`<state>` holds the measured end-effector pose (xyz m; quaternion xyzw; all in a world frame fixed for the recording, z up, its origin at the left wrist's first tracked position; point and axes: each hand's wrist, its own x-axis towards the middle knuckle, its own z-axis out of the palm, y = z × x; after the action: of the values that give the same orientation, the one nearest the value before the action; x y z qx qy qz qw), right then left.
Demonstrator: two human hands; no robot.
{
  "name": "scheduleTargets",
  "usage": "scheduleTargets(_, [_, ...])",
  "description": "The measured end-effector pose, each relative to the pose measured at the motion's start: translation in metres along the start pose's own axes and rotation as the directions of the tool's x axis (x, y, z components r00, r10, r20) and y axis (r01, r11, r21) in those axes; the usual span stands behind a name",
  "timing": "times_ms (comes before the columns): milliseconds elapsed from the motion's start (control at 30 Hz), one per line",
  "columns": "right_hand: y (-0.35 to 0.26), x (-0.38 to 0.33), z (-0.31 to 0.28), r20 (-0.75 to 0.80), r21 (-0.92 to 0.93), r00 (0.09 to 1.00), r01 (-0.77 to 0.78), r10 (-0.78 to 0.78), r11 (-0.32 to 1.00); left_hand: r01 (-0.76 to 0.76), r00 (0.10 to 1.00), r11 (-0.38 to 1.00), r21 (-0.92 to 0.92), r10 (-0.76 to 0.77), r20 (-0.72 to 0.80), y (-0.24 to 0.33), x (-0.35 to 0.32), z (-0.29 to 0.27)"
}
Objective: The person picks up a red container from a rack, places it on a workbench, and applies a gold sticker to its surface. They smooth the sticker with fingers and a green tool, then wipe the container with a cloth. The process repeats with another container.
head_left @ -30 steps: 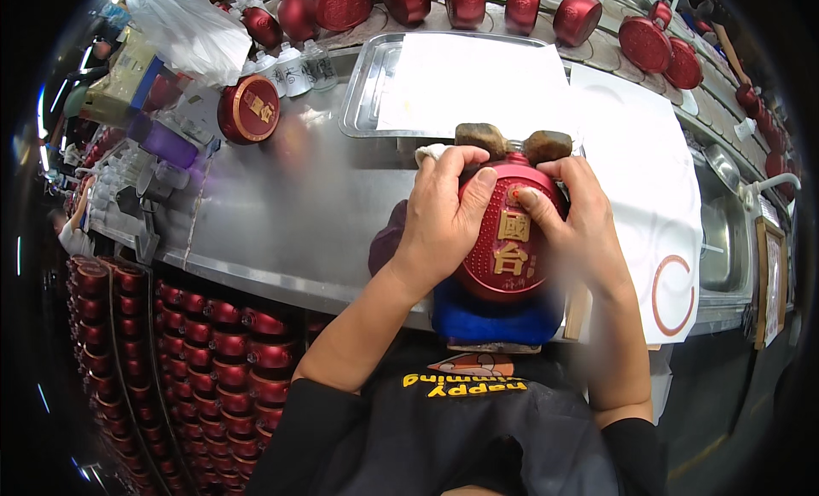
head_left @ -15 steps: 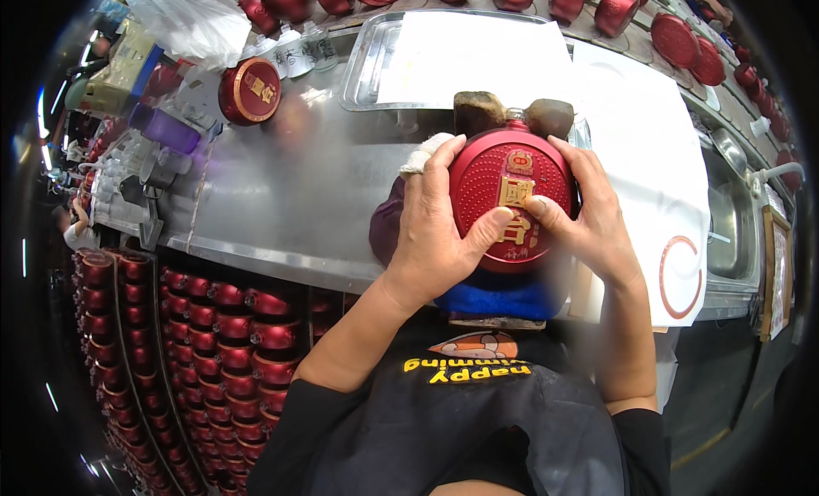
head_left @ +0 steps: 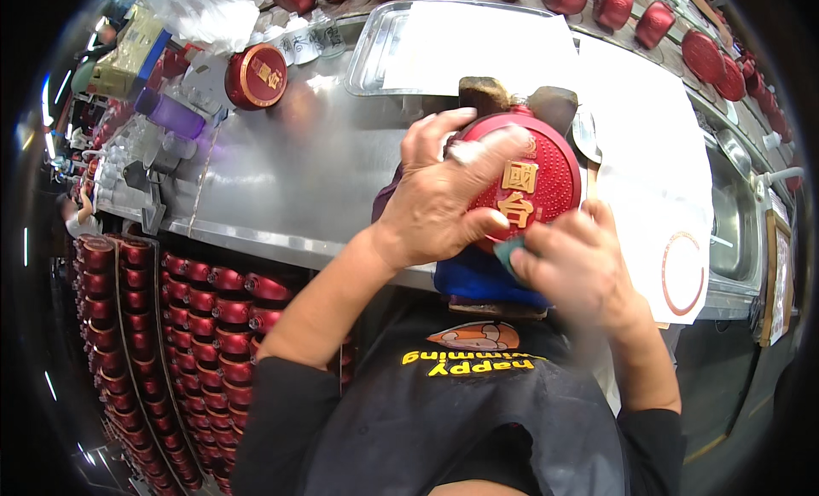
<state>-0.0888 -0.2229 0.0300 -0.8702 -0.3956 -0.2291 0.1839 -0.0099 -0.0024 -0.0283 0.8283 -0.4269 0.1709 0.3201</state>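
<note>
A flat, round red bottle (head_left: 553, 172) with raised gold characters and a dotted face lies between two dark, worn blocks (head_left: 553, 106) and a blue cloth (head_left: 478, 290). My left hand (head_left: 435, 193) grips it from the left, with the thumb on its lower face and the fingers over its upper left. Something white shows between those fingers. At the bottle's lower right edge, my right hand (head_left: 580, 261) pinches a small teal pad (head_left: 508, 255). That hand is partly blurred. The bottle's neck is mostly hidden behind its upper rim.
A steel tray (head_left: 363, 69) bearing white paper stands beyond the bottle. Another round red bottle (head_left: 257, 76) is at the far left, near a purple container (head_left: 171, 112). A paper with a reddish ring (head_left: 682, 274) lies right, beside a sink (head_left: 734, 227). Stacked red bottles (head_left: 226, 325) fill the lower left.
My left hand has shifted across the upper left of the bottle's face. My right hand has left the right rim, dropped lower and now holds a teal pad.
</note>
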Motion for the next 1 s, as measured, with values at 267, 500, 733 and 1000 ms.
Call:
scheduleTargets(267, [0.037,-0.06,-0.003,0.0,0.247,0.885,-0.451,0.465,0.858,-0.207,0.978,0.964,0.168,0.201,0.049,0.044,-0.042,0.016])
scheduleTargets(500, [0.05,0.066,-0.008,-0.047,-0.219,0.932,-0.36,0.359,0.907,0.009,0.993,0.991,0.132,0.006,-0.115,0.06,-0.08,0.027])
scheduleTargets(733, [0.023,0.009,0.001,0.121,0.225,0.992,-0.003,-0.025,0.974,0.2,0.934,0.98,0.007,-0.188,-0.302,0.035,-0.087,0.023])
scheduleTargets(1000, [0.059,-0.145,-0.048,-0.215,0.007,0.719,-0.676,0.661,0.737,0.07,0.962,0.992,-0.107,-0.095,-0.256,0.013,-0.063,0.036])
